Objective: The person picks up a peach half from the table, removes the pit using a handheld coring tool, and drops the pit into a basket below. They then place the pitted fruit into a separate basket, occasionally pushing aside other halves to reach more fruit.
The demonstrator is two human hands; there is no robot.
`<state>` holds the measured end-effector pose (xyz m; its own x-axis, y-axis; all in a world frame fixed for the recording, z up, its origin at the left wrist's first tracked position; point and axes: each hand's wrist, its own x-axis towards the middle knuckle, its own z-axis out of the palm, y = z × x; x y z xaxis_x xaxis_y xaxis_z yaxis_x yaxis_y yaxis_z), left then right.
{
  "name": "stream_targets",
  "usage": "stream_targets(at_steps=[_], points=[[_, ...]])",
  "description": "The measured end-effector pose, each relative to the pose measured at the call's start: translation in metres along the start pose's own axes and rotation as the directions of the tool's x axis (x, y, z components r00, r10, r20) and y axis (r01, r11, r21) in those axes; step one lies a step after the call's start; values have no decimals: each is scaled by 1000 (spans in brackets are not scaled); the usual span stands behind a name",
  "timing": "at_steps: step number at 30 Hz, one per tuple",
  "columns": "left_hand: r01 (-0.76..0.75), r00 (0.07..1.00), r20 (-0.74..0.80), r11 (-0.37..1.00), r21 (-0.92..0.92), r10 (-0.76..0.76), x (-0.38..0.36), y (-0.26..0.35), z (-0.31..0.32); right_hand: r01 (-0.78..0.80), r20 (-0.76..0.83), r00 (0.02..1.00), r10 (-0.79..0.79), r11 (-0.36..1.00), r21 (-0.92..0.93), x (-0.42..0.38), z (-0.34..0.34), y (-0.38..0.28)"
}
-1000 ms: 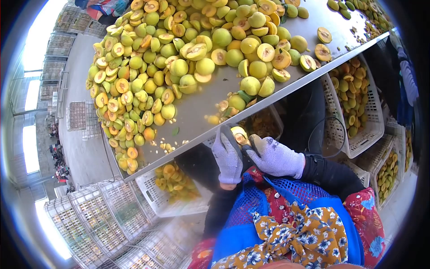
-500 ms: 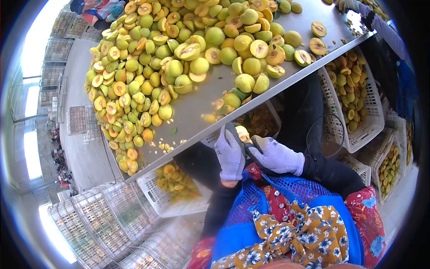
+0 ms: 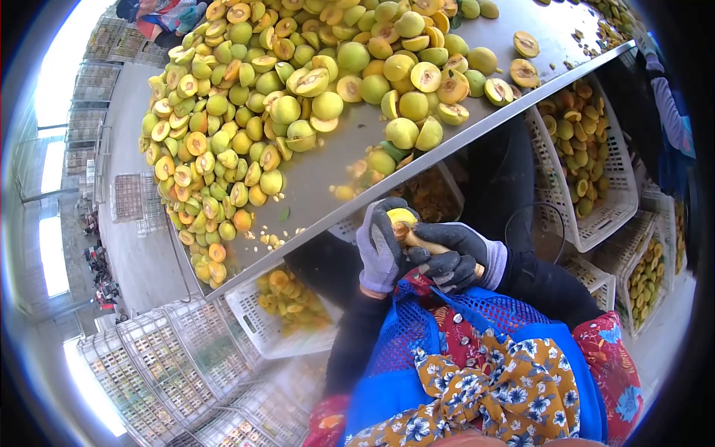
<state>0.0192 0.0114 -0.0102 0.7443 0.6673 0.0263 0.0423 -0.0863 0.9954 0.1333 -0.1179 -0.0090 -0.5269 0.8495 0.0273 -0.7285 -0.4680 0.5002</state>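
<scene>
My left hand, in a grey-palmed lilac glove, is closed around a yellow peach half in front of my lap. My right hand, gloved alike, has its fingers wrapped round a tan-handled tool. The tool's front end meets the brownish middle of the peach half; its tip is hidden there. Just beyond my hands runs the edge of the metal table, bearing a large heap of halved yellow-green peaches. Small pale pits lie near that edge.
Below the table edge stand a white crate of peach pieces and another crate behind my hands. More crates of halves stand at right. A co-worker's sleeve shows far right, another person top left. Wire cages stand lower left.
My right hand has rolled over, so its curled fingers and the tool handle now show. The peach half has tilted in my left hand. The co-worker's arm at right has drawn back from the table.
</scene>
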Motion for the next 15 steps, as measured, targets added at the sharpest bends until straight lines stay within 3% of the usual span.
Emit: stream_targets(at_steps=[1, 4, 5, 7, 9, 10, 15], points=[[-15, 1000, -8, 1000, 22, 16, -1, 0, 0, 16, -21, 1000, -16, 999, -32, -1, -1, 1], [55, 990, 101, 923, 381, -101, 2, 1, -5, 117, -316, 917, -241, 924, -365, -3, 0, 4], [154, 983, 76, 972, 176, -169, 1, 6, -5, 50, -93, 994, -55, 997, -59, -1, -8, 1], [66, 994, 80, 992, 110, -75, -5, -4, -6, 14, -20, 1000, -13, 999, 45, 1, -11, 7], [97, 992, 76, 995, 30, -99, -6, -10, -5, -46, 74, 997, 36, 990, 133, 3, -16, 6], [111, 991, 74, 994, -10, -110, -6, -12, -4, -20, 30, 999, 18, 995, 96, 1, -17, 6], [93, 992, 64, 972, 214, -109, -6, -12, -4, 100, -81, 991, -107, 991, -91, 2, -13, 12]])
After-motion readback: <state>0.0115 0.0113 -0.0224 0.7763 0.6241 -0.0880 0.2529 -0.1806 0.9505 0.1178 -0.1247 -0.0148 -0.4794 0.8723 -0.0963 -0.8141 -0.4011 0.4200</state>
